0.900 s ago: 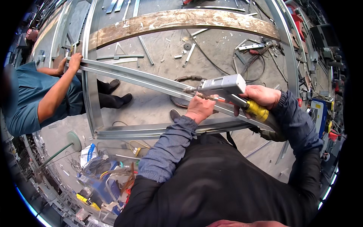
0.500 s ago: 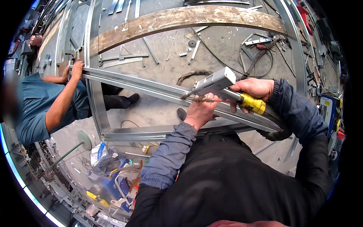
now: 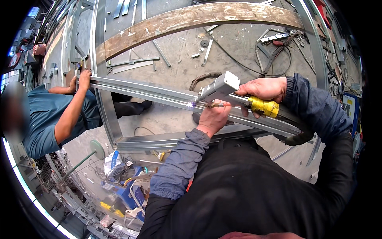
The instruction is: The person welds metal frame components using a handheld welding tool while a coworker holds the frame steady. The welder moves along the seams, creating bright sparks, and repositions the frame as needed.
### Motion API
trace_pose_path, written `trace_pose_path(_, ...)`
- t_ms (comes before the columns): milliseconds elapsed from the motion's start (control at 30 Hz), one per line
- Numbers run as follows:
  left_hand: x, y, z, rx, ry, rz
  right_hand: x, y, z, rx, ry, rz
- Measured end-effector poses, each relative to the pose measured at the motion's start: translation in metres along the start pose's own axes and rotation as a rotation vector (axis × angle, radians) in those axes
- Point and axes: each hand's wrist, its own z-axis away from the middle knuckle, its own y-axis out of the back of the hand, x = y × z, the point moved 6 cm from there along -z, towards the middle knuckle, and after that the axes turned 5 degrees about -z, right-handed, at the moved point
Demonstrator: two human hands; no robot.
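Observation:
A handheld welding gun [image 3: 223, 85] with a silver-white head and yellow tape round its handle is held in my right hand [image 3: 266, 92], fingers wrapped about the grip. Its tip meets the metal rail [image 3: 147, 94], where a small bright spot glows. My left hand [image 3: 215, 118] is closed round the thin brass-coloured tube [image 3: 218, 105] beside the tip, low against the rail. The fingers' undersides are hidden. At the rail's far left end, a co-worker's hands [image 3: 82, 81] hold it.
The rail crosses a metal frame [image 3: 151, 140] with a wooden plank [image 3: 199, 20] at its far side. Cables [image 3: 278, 59] and metal offcuts [image 3: 161, 53] lie on the floor. A blue machine [image 3: 129, 193] and a green round-based stand [image 3: 96, 149] are at lower left.
A bright spot has appeared at the gun's tip. The gun's head has shifted slightly left and down in view; both hands keep their hold. The whole view has shifted a little.

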Motion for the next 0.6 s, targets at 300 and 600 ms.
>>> trace_pose_path(300,-0.0006,0.0019,-0.0017,-0.030,0.008,0.041,-0.0032,-0.0024,0.0017,0.011,0.036,-0.022)
trace_pose_path(600,-0.0017,-0.0033,0.0008,-0.062,0.055,0.081,-0.0042,-0.0031,0.0042,0.000,0.021,0.010)
